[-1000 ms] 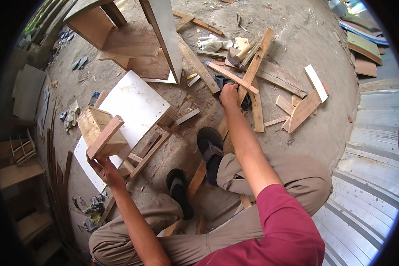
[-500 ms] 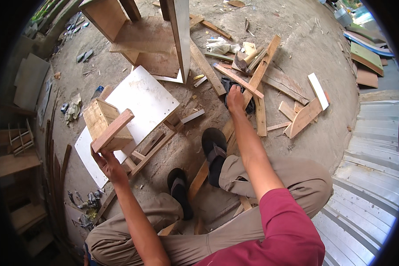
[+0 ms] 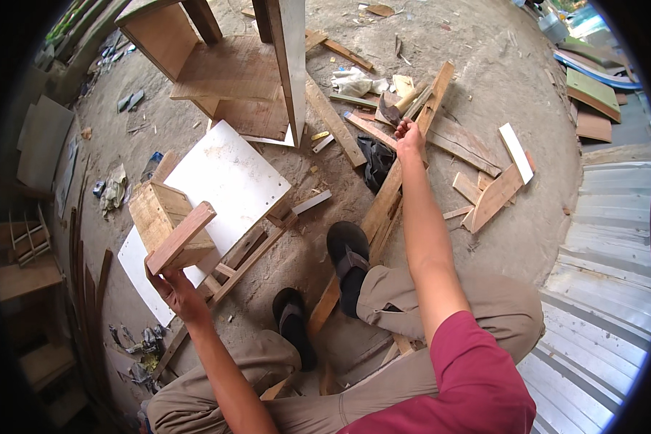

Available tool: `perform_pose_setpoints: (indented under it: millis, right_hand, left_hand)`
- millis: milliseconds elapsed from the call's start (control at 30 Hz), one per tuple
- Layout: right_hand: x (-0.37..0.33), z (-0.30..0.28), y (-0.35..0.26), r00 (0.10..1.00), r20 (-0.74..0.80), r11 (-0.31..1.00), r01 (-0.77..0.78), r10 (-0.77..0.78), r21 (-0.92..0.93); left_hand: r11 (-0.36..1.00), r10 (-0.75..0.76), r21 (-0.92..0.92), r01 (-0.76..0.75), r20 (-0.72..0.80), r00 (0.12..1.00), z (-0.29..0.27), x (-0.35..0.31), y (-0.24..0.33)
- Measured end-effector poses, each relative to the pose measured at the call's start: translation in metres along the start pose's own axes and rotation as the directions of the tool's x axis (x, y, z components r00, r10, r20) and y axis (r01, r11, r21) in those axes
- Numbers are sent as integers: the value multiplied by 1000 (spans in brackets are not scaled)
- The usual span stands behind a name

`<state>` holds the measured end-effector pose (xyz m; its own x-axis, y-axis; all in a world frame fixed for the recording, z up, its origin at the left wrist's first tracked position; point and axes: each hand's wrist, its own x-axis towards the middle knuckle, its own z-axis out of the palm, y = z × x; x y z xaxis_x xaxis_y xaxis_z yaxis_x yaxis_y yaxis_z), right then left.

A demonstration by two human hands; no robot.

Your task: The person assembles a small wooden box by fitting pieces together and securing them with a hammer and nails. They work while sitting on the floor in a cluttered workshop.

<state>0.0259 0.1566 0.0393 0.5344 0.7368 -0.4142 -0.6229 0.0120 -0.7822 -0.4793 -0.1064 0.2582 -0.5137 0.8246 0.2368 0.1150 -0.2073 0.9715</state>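
Note:
My left hand [image 3: 175, 288] is closed on the lower end of a short wooden strip [image 3: 182, 237]. The strip lies against a wooden block-like box [image 3: 154, 211], which rests over a white board [image 3: 235, 163]. Stretched forward, my right hand [image 3: 410, 137] has its fingers curled together; whatever they hold, if anything, is too small to make out. Just beyond it lies a hammer [image 3: 390, 112], its dark head showing among wood pieces. A black plastic bag [image 3: 376, 160] sits on the ground left of my right hand.
An open wooden cabinet frame [image 3: 231, 69] stands at the far left. Long planks [image 3: 435, 105] and a curved offcut [image 3: 495, 199] lie at the right. Corrugated metal sheet [image 3: 600, 289] covers the right side. My sandalled feet [image 3: 349, 249] are between the wood pieces.
My right hand has come out of the black bag and moved right and slightly farther away, toward the hammer. My left hand still holds the wooden strip.

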Motion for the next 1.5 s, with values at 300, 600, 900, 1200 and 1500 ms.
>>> perform_pose_setpoints:
  millis: [300,600,900,1200,1500]
  right_hand:
    - [18,14,-4,922,350,-410,259,-165,-875]
    - [33,17,-5,807,590,-619,446,-34,-646]
    - [40,18,4,842,528,-621,355,-112,-698]
    - [46,40,-41,765,623,-558,592,163,-581]
    - [-47,132,-97,629,393,-632,762,671,-140]
  left_hand:
    - [999,21,39,-20,-30,999,-13,-4,-11]
    - [999,-7,-38,6,-39,999,-8,1,-9]
    - [1000,5,-19,-6,-28,1000,-13,-4,-10]
    - [999,34,-33,-34,-27,999,-8,-6,-6]
    - [972,89,218,-90,15,996,-24,-14,-3]
